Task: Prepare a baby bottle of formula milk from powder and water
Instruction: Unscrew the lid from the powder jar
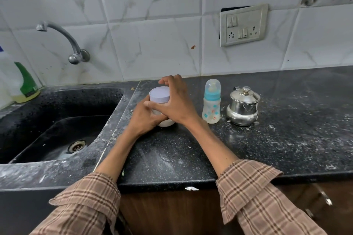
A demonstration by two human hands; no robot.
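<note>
Powder jar held in both hands on the table; bottle and steel pot stand untouched.

The powder jar, lavender lid on, is stood on the black table near the sink. The left hand is wrapped round the jar body, its grip closed on it. The right hand is arched over the jar from the far side, thumb laid across the front below the lid, fingers curled above the lid edge; contact with the lid cannot be confirmed. The baby bottle, capped and upright, is seen just right of the right hand, apart from it. The steel pot, lidded, is placed further right. White dust is noted on the table surface.
</note>
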